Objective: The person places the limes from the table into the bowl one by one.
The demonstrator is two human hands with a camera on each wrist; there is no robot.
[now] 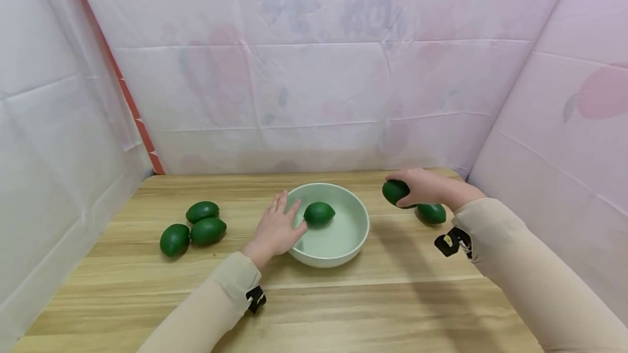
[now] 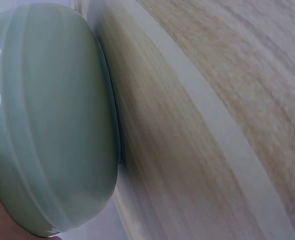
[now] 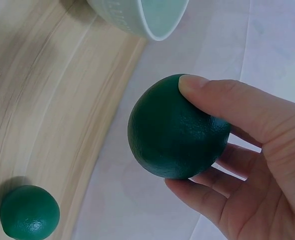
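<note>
The right hand (image 1: 432,188) grips a green fruit (image 1: 395,192) above the table's (image 1: 392,309) back right corner, another fruit (image 1: 432,213) lying beneath. The left hand (image 1: 276,229), fingers straight, rests on the bowl's rim (image 1: 364,233) (one fruit (image 1: 319,214) inside) mid-table. Three fruits (image 1: 196,227) sit near the left edge; draped sheeting (image 1: 314,70) walls everything.

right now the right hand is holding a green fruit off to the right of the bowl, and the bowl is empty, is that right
Not quite. The right hand does hold a green fruit to the right of the bowl, but the bowl is not empty: the head view shows one green fruit in the bowl, with the left hand resting on the rim beside it.
</note>
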